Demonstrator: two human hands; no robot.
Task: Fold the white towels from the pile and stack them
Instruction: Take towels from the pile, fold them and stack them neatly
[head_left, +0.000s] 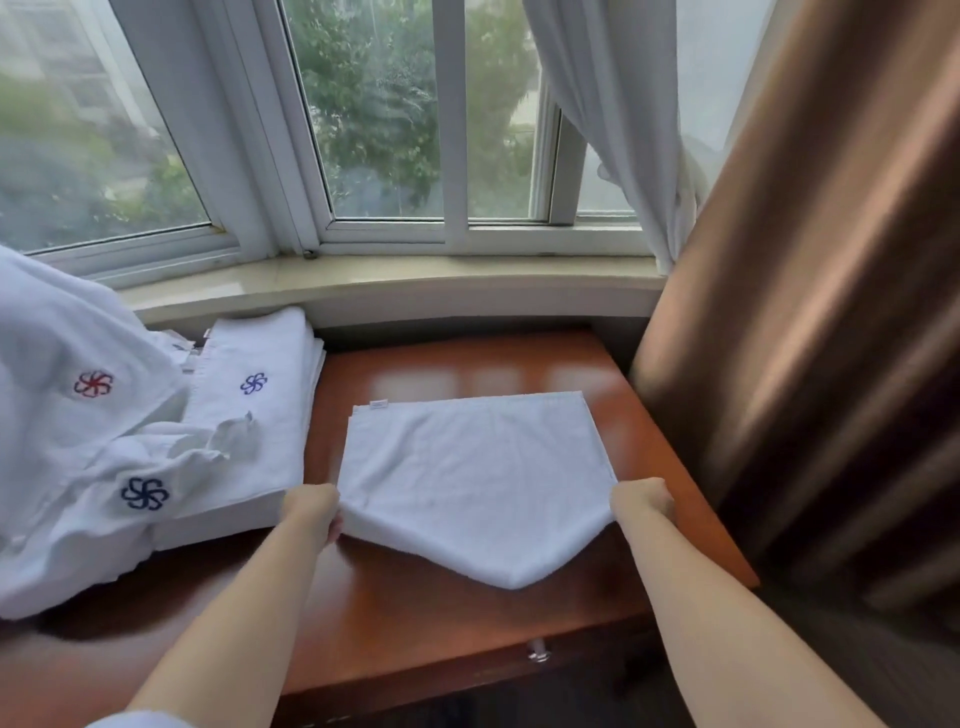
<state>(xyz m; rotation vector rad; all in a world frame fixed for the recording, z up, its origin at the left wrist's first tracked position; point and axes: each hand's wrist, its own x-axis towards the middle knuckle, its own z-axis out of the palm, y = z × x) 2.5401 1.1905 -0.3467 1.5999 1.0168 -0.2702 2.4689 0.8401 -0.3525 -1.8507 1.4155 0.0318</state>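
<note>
White terry towel (475, 467) is lying on the glossy wooden table (670, 467); left hand (311, 506) and right hand (644, 501) are apparently pinching its near corners.

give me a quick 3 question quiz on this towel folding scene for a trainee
1. True or false: both hands hold the white towel on the wooden table.
2. Which side of that towel does the folded stack lie on? A) left B) right C) behind it
3. Fill in: the near edge of the held towel sags to a ____ between the two hands.

Key
1. True: the left hand and right hand each have a grip on a near corner.
2. A, next to the loose pile.
3. point
</note>
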